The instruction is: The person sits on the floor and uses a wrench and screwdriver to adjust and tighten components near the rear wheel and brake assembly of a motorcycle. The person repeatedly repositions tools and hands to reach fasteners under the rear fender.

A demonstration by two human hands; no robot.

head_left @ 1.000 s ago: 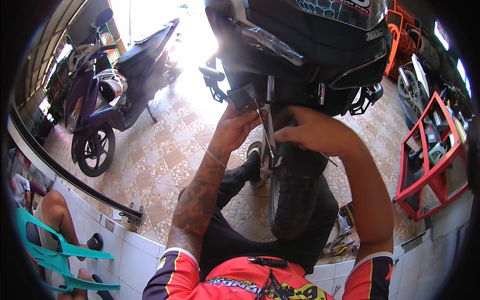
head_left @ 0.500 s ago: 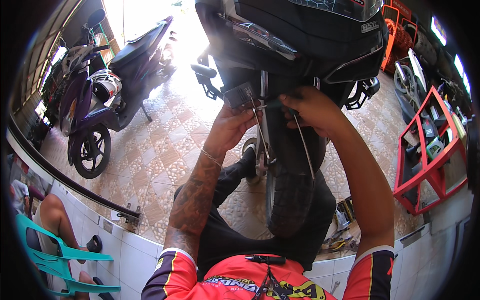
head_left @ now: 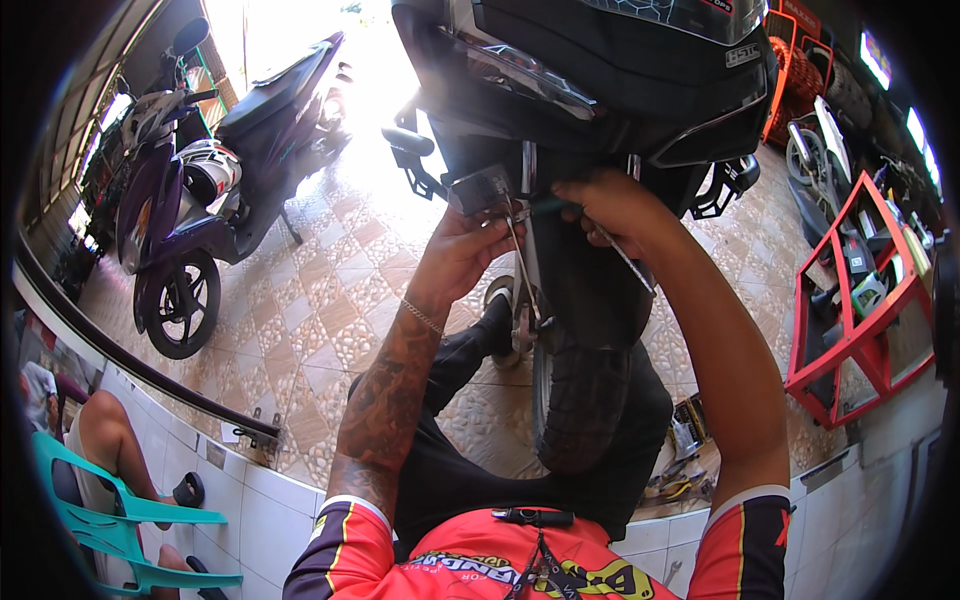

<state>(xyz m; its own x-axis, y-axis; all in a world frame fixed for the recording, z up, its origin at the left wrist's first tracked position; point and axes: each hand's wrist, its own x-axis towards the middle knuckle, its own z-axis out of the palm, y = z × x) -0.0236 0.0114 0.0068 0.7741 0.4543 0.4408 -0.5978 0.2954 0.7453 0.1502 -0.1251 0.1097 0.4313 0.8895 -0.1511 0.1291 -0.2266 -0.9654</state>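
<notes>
The person's left hand (head_left: 468, 245) is held just under a small grey box (head_left: 480, 188), beside the motorcycle's wheel, and I see its thumb and fingers bent close together, touching a thin metal rod (head_left: 516, 250) which runs downward; whether they really pinch it, or the small part behind it, I cannot tell from here. The right hand (head_left: 622, 215) is on the other side, over the top of the tyre (head_left: 580, 410). Its thumb and forefinger are pressed on a dark green handle (head_left: 548, 206), which points across toward the left fingertips, and the other fingers are curled inward. Below this palm comes out a silver shaft (head_left: 628, 263), slanting down to the right; how the fingers grip it is partly hidden. Both hands are near each other, below the black body of the motorcycle (head_left: 600, 90), and some tools (head_left: 675, 488) lie on the floor near the person's right leg
</notes>
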